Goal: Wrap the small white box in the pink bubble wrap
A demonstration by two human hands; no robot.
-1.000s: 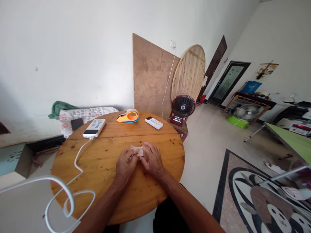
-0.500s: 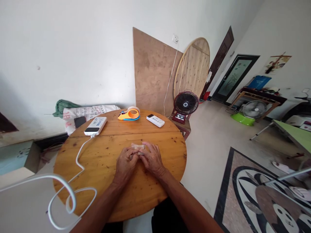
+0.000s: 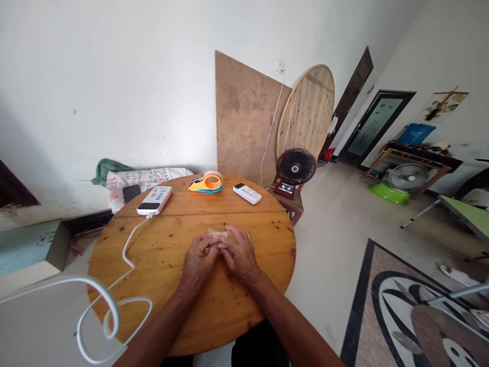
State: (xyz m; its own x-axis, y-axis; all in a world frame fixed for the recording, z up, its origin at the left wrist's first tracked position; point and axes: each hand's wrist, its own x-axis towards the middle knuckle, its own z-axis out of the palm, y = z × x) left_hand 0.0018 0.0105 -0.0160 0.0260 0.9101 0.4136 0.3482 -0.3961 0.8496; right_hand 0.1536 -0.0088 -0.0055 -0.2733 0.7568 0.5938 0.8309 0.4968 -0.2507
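Head: hands (image 3: 241, 256) over round wooden table (image 3: 164, 250), fan (image 3: 296, 165) beyond.

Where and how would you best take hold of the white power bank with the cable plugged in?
Probably grip the power bank by its long sides, toward the far end, from above: it lies flat, oblong, and the cable plug sits in its near end.

I see soft light, the wall (image 3: 160, 86) brightest near eleven o'clock and shadowed at nine; lens distortion stretches the floor pattern (image 3: 414, 311) at four o'clock.
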